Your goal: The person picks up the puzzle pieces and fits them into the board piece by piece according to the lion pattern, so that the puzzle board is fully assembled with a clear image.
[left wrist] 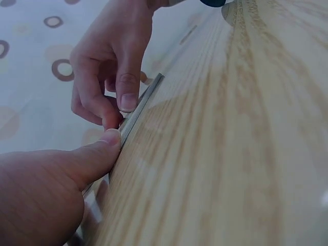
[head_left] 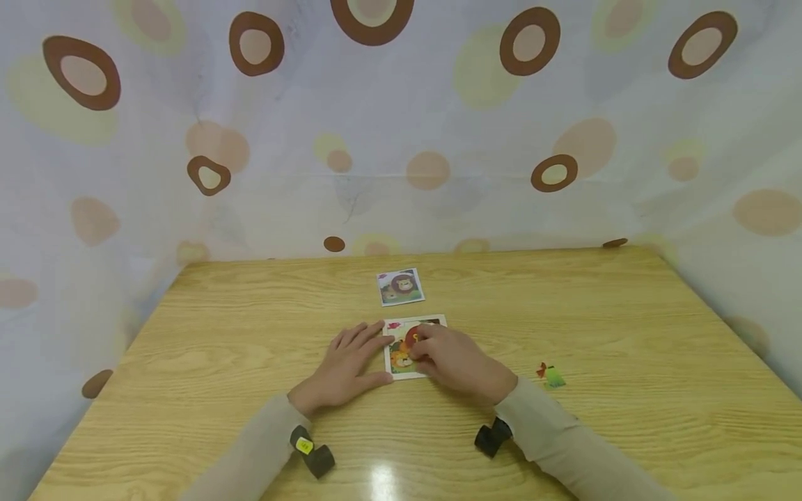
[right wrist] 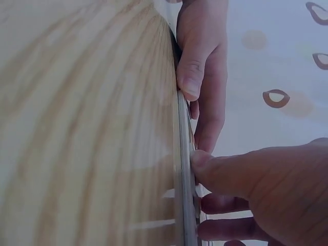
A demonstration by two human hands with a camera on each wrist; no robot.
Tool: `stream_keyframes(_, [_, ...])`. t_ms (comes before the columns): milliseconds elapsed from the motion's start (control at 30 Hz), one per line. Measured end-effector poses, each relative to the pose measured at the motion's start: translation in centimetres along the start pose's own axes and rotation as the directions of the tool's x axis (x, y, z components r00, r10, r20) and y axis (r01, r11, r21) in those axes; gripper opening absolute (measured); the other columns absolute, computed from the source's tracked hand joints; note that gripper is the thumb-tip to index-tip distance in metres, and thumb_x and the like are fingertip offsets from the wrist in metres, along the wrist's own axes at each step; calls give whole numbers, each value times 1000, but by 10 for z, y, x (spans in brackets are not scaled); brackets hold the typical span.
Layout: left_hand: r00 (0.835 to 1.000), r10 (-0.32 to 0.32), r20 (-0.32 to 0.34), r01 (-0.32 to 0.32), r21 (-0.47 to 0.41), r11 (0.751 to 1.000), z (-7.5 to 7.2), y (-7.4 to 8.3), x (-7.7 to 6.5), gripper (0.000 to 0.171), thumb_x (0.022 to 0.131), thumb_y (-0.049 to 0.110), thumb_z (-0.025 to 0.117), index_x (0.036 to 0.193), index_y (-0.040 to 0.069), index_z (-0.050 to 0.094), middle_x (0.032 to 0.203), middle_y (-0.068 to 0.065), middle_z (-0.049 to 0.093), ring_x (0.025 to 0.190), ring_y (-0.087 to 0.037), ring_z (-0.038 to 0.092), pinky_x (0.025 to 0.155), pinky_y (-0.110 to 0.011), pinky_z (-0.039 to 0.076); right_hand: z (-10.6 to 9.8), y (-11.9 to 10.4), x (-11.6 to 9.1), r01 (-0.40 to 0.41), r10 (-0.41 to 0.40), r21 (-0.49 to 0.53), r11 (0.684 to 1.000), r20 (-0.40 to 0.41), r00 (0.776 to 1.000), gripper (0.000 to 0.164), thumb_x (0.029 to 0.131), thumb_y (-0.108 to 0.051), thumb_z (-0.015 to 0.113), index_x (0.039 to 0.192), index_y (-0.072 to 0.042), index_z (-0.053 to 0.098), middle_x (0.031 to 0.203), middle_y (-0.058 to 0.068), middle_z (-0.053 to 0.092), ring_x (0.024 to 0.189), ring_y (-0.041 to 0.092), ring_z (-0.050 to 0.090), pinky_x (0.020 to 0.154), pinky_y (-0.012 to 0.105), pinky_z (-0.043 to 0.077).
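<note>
A white-bordered jigsaw puzzle (head_left: pixel 396 374) with a lion picture lies flat on the table; part of it is hidden under the right hand. Along its left edge rests my left hand (head_left: pixel 347 369), fingers extended and spread, the thumb (left wrist: pixel 105 146) touching the near left corner. From the right, my right hand (head_left: pixel 460 363) reaches over the picture with bent fingers, its thumb (right wrist: pixel 220 169) and fingertips set apart on the surface. No piece shows between them. To the right of that hand lies a small loose green and red puzzle piece (head_left: pixel 554 376).
Behind the puzzle lies a small square card (head_left: pixel 401 287) with a similar lion picture. The wood-grain table (head_left: pixel 263 299) reaches back to a patterned curtain (head_left: pixel 388 125), which also hangs at both sides. Each wrist carries a black camera mount.
</note>
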State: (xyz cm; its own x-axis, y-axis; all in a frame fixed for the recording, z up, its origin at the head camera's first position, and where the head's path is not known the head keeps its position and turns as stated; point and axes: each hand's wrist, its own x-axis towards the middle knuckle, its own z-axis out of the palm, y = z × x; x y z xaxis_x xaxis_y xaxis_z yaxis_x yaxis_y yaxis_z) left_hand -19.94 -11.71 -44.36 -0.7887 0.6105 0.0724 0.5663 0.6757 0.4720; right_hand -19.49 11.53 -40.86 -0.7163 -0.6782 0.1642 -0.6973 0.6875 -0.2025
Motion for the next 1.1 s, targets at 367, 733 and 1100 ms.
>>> stream_keyframes(367, [1000,-7,-7,7,0,1000,3,-3,0,62,93,44,58,145,14,43,158,-11,26,145,-40,19,113,-62,11,5,14,1,14,-18,168,986,23,1000,10,87,-17,71,95,-11,75,95,0,59,81,12,55,73,25,50])
stream_keyframes(733, [1000,-22,-2,22,-9,1000,2,-1,-1,62,93,44,59,145,14,43,158,-10,26,144,-39,19,113,-62,12,14,31,-1,16,-28,411,911,22,999,18,89,-15,69,105,-8,73,99,3,57,83,10,49,73,23,45])
stream_keyframes(1100, [1000,-8,-6,8,-12,1000,2,-1,1,63,93,45,59,145,14,43,158,-11,26,145,-39,19,114,-62,12,11,33,-6,7,-17,402,916,22,1000,23,89,-14,69,111,-7,70,99,3,57,81,11,47,70,22,42])
